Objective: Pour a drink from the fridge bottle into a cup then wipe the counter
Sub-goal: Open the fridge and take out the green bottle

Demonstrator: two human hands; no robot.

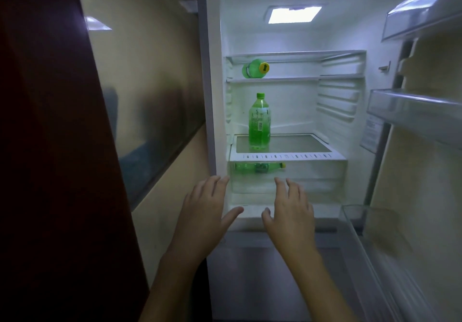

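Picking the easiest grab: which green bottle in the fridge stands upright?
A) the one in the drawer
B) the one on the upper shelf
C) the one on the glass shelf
C: the green-capped bottle stands upright on the glass shelf; the upper-shelf bottle and the drawer bottle lie on their sides.

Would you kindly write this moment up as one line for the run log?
fridge: open | upright bottle: on shelf, untouched | left hand: open, empty | right hand: open, empty | stage: before pick
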